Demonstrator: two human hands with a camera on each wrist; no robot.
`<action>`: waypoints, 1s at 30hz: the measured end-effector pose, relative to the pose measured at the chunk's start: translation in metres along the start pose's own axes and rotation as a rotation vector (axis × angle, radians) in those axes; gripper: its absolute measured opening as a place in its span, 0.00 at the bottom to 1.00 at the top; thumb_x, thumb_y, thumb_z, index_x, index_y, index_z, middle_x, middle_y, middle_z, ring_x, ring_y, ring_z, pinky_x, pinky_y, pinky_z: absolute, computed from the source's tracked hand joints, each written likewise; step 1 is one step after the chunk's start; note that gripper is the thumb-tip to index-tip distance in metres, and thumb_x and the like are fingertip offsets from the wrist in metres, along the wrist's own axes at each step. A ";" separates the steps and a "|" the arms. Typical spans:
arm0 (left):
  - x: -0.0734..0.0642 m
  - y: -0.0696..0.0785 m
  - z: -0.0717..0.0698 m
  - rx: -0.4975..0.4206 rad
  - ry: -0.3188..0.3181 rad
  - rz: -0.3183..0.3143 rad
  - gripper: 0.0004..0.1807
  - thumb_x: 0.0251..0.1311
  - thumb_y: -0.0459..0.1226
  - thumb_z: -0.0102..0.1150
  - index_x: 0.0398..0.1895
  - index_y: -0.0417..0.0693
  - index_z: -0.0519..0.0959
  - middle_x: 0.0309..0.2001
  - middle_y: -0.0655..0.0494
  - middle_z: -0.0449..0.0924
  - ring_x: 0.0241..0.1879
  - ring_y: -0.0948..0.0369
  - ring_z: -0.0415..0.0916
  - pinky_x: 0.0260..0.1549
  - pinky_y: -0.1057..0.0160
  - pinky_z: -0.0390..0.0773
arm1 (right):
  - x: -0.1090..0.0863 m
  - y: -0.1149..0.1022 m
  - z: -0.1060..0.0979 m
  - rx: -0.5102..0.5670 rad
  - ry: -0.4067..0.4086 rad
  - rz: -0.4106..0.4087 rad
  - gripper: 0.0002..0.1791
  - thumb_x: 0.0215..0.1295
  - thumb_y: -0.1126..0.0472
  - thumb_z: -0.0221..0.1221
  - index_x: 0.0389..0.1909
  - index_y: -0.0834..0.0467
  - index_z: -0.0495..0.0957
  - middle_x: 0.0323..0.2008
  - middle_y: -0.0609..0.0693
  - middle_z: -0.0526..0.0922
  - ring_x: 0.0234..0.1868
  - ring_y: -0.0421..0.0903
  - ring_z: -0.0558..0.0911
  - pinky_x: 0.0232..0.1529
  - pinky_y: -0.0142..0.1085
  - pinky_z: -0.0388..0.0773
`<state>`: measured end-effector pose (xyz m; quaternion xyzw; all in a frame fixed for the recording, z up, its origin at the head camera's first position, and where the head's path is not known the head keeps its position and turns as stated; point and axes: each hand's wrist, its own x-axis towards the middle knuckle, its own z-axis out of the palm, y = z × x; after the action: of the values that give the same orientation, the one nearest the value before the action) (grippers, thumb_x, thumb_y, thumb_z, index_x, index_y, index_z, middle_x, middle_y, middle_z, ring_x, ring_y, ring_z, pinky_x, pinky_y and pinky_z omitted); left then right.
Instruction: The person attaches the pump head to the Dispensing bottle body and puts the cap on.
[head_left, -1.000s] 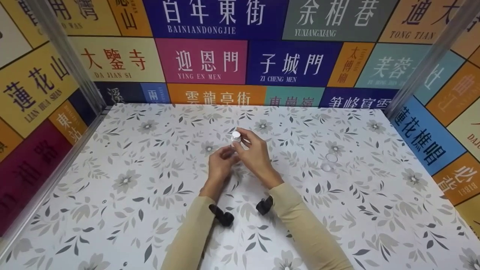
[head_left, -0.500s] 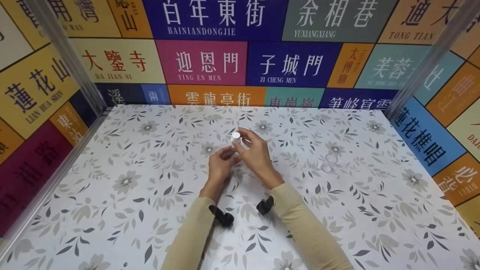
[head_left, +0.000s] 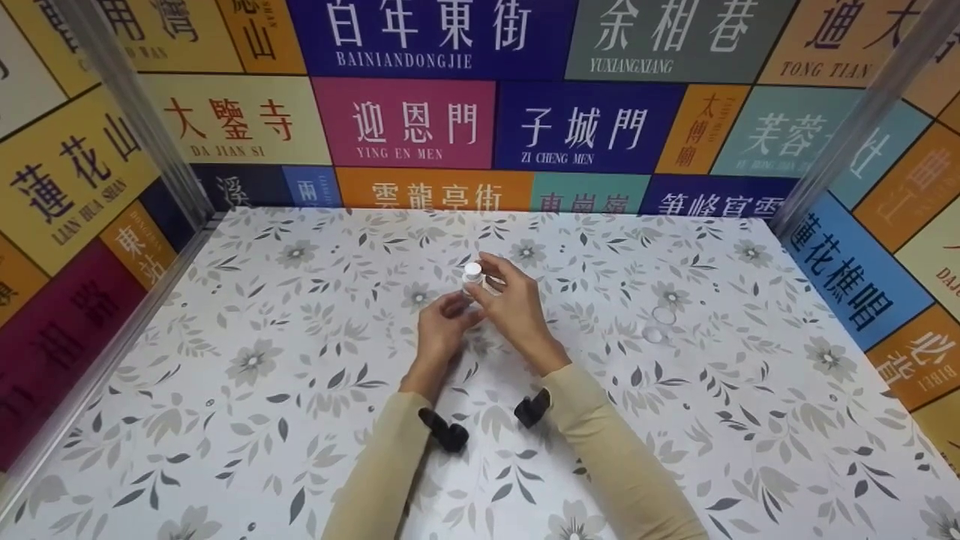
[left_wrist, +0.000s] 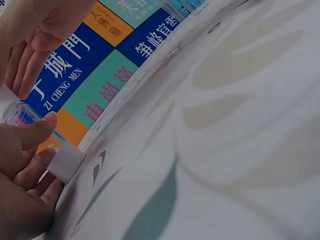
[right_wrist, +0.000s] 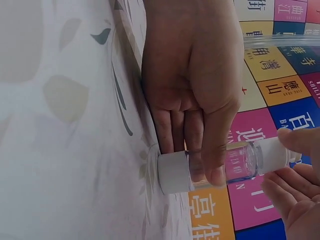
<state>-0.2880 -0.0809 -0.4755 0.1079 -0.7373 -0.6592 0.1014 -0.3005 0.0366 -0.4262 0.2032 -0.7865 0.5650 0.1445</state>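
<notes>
A small see-through bottle (right_wrist: 240, 162) with a white base (right_wrist: 174, 172) and a white cap (head_left: 472, 268) stands upright between my hands, its base right at the tabletop. My left hand (head_left: 441, 330) grips the clear body low down, thumb on one side and fingers on the other. At the top, my right hand (head_left: 517, 307) pinches the cap between thumb and fingers. In the left wrist view the white base (left_wrist: 66, 161) shows below the left hand's fingers, while the cap is partly cut off by the frame edge.
On the flower-patterned tabletop (head_left: 315, 420), right of my hands, lies a clear, colourless round piece (head_left: 654, 335) with ring-like outlines. Walls of coloured sign panels (head_left: 401, 124) border the back and both sides, with clear strips at the corners.
My right hand has shifted very slightly to the right at the cap, its index fingertip most visibly. My left hand and the bottle hold their place.
</notes>
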 end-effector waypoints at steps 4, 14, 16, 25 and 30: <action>0.000 0.001 0.000 -0.017 -0.008 -0.011 0.25 0.52 0.29 0.73 0.55 0.34 0.80 0.53 0.38 0.85 0.58 0.47 0.82 0.58 0.57 0.81 | 0.000 -0.001 0.001 0.015 -0.001 -0.001 0.24 0.63 0.65 0.66 0.60 0.65 0.77 0.57 0.62 0.84 0.59 0.56 0.83 0.60 0.37 0.81; 0.000 0.001 -0.001 -0.015 -0.007 -0.014 0.25 0.53 0.31 0.73 0.55 0.33 0.79 0.53 0.38 0.84 0.58 0.47 0.81 0.57 0.57 0.82 | 0.001 0.002 0.002 -0.004 -0.002 -0.026 0.20 0.63 0.68 0.66 0.56 0.66 0.78 0.53 0.63 0.85 0.54 0.57 0.85 0.55 0.45 0.85; 0.000 0.001 -0.001 -0.021 -0.008 -0.017 0.25 0.53 0.30 0.73 0.56 0.33 0.79 0.54 0.38 0.84 0.58 0.47 0.81 0.56 0.58 0.82 | 0.001 0.002 0.002 -0.006 0.000 -0.022 0.20 0.62 0.68 0.66 0.56 0.66 0.79 0.53 0.63 0.85 0.54 0.57 0.85 0.55 0.44 0.84; 0.001 -0.001 0.001 -0.032 -0.017 -0.021 0.24 0.53 0.29 0.72 0.55 0.34 0.80 0.54 0.39 0.85 0.58 0.48 0.82 0.54 0.60 0.83 | 0.000 0.001 0.002 -0.008 0.004 -0.037 0.20 0.65 0.65 0.65 0.56 0.66 0.78 0.54 0.63 0.84 0.57 0.58 0.84 0.59 0.42 0.82; 0.002 0.000 0.000 -0.009 -0.012 -0.029 0.24 0.53 0.30 0.73 0.55 0.35 0.80 0.53 0.41 0.85 0.58 0.49 0.82 0.56 0.58 0.82 | 0.001 0.002 0.002 -0.036 -0.003 -0.056 0.19 0.65 0.67 0.65 0.55 0.67 0.78 0.51 0.63 0.85 0.54 0.56 0.86 0.55 0.41 0.84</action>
<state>-0.2895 -0.0816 -0.4757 0.1140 -0.7334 -0.6644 0.0879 -0.3018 0.0352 -0.4280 0.2235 -0.7908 0.5461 0.1626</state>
